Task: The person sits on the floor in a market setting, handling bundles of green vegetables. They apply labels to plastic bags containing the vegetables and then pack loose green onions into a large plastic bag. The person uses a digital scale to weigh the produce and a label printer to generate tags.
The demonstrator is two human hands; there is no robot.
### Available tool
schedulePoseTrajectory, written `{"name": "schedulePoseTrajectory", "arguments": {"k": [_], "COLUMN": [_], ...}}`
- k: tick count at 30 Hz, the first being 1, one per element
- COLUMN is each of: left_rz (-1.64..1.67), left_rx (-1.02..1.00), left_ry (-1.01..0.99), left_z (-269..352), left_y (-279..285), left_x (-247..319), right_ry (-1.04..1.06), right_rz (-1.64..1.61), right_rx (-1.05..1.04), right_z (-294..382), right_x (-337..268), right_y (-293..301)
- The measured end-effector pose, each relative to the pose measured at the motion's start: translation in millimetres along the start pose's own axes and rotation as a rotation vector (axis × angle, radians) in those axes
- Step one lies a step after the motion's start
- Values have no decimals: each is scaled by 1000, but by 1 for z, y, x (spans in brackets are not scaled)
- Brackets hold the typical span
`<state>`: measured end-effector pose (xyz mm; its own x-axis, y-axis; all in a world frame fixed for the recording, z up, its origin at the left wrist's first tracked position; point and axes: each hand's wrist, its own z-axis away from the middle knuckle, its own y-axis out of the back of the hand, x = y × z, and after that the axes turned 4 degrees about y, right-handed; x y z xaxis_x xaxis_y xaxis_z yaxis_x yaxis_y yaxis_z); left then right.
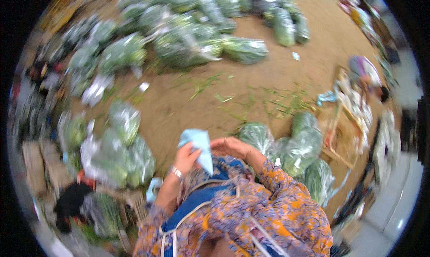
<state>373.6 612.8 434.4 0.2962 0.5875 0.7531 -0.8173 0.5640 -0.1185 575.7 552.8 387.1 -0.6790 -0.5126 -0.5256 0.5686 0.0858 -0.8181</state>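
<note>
My left hand (186,158) grips a light blue sheet (199,144), whose pointed lower end hangs beside the fingers; whether it is paper or thin plastic cannot be told. Just right of the sheet, my right hand (231,146) is bent inward with its fingers loosely curved and nothing seen in it. Both hands are in front of my blue apron (208,196). Close to my right forearm lies a clear plastic bag of green vegetables (257,136). Another group of bagged green vegetables (117,156) lies left of my left hand.
Many filled clear bags (188,38) cover the far floor. Loose green leaves (205,85) are scattered on the brown floor. At right, a person (366,72) bends near a wooden-framed crate (342,132). Lower left, another person in black (72,200) is beside bagged greens (102,213).
</note>
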Motion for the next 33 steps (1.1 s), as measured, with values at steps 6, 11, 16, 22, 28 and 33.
{"name": "schedulePoseTrajectory", "arguments": {"k": [6, 11, 16, 22, 28, 33], "left_rz": [156, 116, -324, -207, 124, 246], "left_rx": [-56, 91, 418, 618, 975, 1237], "left_ry": [-5, -62, -94, 65, 154, 527], "left_z": [46, 82, 116, 162, 187, 195], "left_y": [21, 42, 78, 86, 21, -90], "left_x": [-5, -35, -106, -156, -243, -324], "right_ry": [146, 85, 94, 57, -22, 477], "right_rz": [-38, 16, 152, 310, 776, 1650], "right_rx": [267, 217, 262, 197, 222, -111], "right_z": [-63, -77, -113, -135, -152, -208], "right_x": [-21, -22, -6, 10, 36, 8], "right_y": [-62, -87, -95, -106, -103, -32]}}
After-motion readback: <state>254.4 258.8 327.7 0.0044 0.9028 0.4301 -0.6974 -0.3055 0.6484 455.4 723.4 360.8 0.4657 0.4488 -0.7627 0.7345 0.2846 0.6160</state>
